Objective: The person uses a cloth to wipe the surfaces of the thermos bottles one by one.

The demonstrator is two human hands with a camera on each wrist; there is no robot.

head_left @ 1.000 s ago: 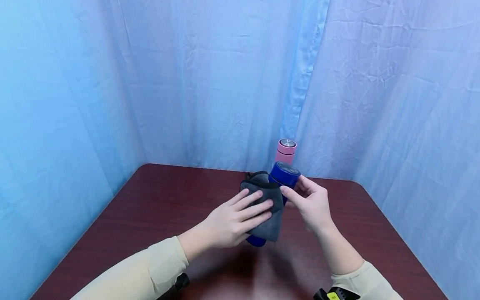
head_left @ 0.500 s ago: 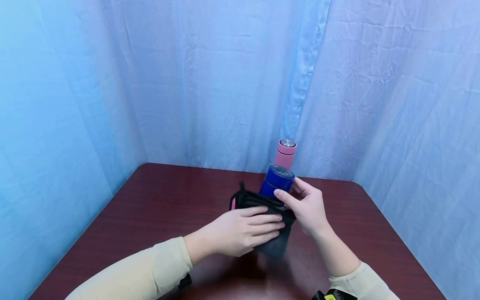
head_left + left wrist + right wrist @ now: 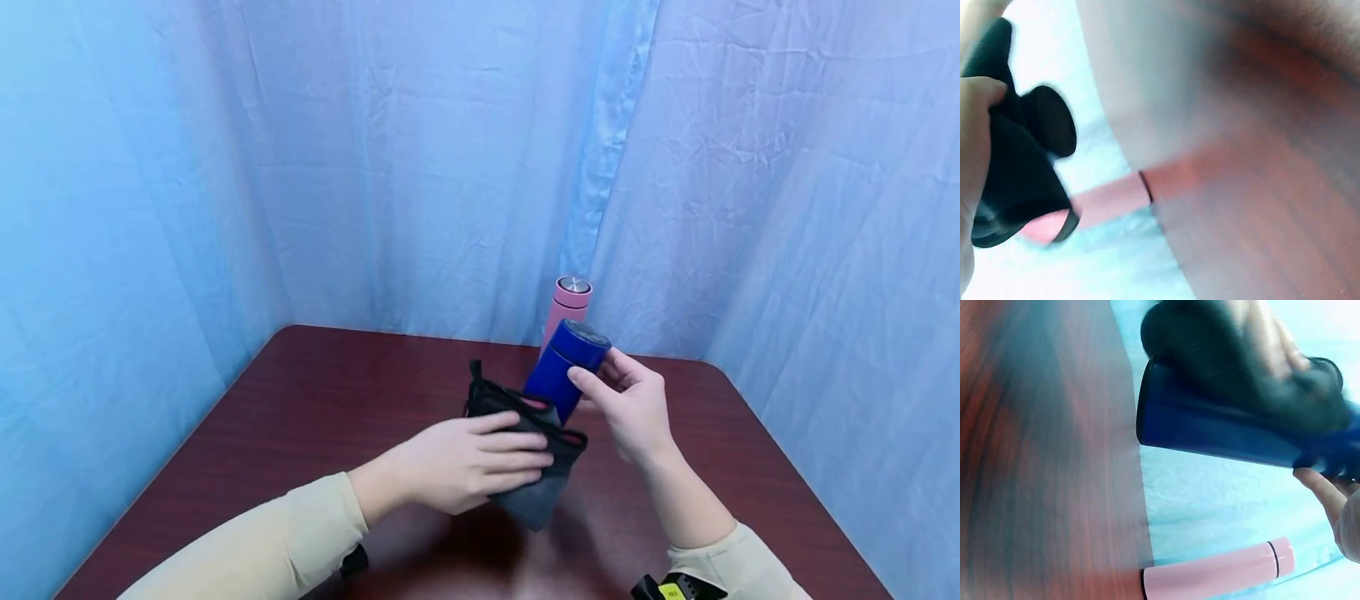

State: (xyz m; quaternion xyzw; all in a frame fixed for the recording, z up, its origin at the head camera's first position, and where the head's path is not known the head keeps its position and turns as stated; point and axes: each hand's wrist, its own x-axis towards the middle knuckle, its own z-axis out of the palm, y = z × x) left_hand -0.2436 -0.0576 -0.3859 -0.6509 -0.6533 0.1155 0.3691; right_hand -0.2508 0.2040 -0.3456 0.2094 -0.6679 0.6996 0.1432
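Note:
My right hand (image 3: 633,408) grips a blue thermos flask (image 3: 555,379) near its lid, thumb in front. The flask leans, with its lid up and to the right. My left hand (image 3: 468,462) holds a dark grey cloth (image 3: 532,504) with black edging and a small black loop, its fingers laid across the front. Pink shows inside the cloth's folds. In the head view the cloth hides the flask's lower part. Seen from the right wrist, the blurred cloth (image 3: 1210,350) lies along the side of the flask (image 3: 1210,428).
A pink thermos flask (image 3: 564,315) with a silvery lid top stands upright behind the blue one, near the table's far edge. The dark red wooden table (image 3: 352,392) is bounded by light blue curtains (image 3: 420,167) at the back and sides.
The cloth has dropped lower, turned, and shows more of its black edge and loop. After dipping, the blue flask has risen right, leaning more. The pink flask has stayed put.

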